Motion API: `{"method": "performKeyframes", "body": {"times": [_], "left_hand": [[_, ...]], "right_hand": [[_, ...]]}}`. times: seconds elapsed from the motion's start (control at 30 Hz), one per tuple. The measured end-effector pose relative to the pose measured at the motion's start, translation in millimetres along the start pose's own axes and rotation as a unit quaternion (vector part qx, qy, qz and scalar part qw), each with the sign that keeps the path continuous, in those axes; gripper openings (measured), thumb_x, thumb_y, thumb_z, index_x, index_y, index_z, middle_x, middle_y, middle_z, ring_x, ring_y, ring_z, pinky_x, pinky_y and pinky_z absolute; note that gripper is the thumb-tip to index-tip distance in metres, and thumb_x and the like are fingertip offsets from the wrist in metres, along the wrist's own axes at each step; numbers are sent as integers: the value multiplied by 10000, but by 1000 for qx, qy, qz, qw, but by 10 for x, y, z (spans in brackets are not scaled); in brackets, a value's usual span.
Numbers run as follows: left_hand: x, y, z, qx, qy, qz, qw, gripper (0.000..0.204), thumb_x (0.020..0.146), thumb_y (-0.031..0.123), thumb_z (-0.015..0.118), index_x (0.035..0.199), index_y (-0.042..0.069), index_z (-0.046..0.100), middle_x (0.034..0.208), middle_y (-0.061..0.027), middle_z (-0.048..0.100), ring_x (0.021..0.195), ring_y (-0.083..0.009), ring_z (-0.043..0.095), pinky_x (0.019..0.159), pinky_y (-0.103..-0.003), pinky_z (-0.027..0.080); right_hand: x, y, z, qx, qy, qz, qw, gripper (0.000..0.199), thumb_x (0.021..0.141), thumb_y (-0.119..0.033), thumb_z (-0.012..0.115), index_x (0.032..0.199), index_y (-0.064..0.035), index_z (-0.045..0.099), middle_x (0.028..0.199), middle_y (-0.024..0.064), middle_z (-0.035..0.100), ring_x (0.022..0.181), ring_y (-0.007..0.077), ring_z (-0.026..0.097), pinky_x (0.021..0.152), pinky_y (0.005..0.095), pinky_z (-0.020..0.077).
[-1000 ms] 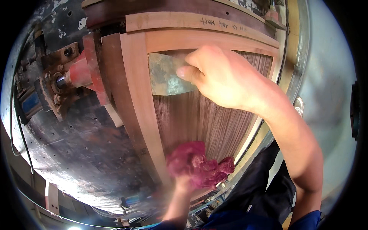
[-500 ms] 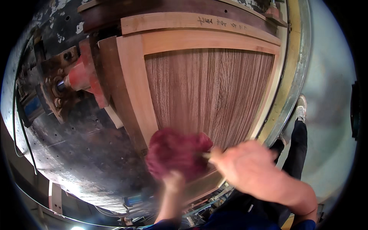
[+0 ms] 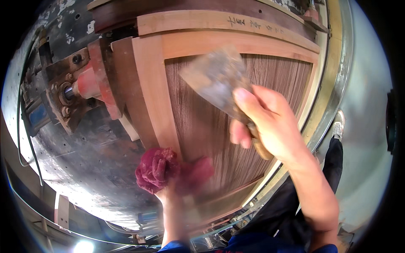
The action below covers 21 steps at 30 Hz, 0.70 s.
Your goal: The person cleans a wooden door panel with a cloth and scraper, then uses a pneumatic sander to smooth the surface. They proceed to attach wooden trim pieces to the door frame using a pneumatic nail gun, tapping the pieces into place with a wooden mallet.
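Right hand: the right hand is raised over the panel, its fingers curled tight around the handle of a putty knife; the thumb lies along the top of the handle.
Putty knife: broad, flat, grey metal blade, smeared and motion-blurred, pointing up and to the left from the fist; whether the blade touches the wood beneath cannot be told.
Left hand: the left hand is mostly hidden beneath a dark red rag, which it clutches in a closed grip; only the wrist and forearm show clearly, entering from the lower edge.
Dark red rag: bunched and crumpled, pressed against the lower left part of the panel, where the pale frame meets the grained centre; its right side is blurred.
Wooden panel: a framed door panel with a striped, dark-grained centre field, lying flat on the bench.
Frame: pale wooden rails and stiles surrounding the centre field; handwritten marks on the top rail.
Clamp: a red-painted press fitting bears against the left edge of the frame.
Bench: dark, stained metal work surface to the left of and below the panel.
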State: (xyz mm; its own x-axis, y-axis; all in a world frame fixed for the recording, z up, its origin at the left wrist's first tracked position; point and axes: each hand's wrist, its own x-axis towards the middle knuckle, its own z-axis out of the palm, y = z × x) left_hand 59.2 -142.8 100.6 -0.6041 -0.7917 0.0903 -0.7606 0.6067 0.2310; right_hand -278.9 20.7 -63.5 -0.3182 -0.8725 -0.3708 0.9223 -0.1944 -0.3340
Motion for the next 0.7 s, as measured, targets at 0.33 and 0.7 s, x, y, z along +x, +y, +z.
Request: {"method": "performKeyframes", "body": {"times": [0.33,0.7], "left_hand": [[-89,-28,194,-24,63,-28,997,554,819,247,868,1290,225,577,1378,-88,629,1246,-330,619,984,-512,528],[91,-22,142,117,-3,152,981,592,859,130,832,1309,170,449,1163,-118,706,975,-336,704,811,-449,578]], "right_hand": [[8,274,726,-2,-17,71,997,411,1133,-349,485,995,17,609,615,111,664,438,139,554,440,304,428],[-114,337,560,-197,-13,-30,980,372,1117,-306,527,901,-6,565,604,135,623,493,236,608,491,361,476]]}}
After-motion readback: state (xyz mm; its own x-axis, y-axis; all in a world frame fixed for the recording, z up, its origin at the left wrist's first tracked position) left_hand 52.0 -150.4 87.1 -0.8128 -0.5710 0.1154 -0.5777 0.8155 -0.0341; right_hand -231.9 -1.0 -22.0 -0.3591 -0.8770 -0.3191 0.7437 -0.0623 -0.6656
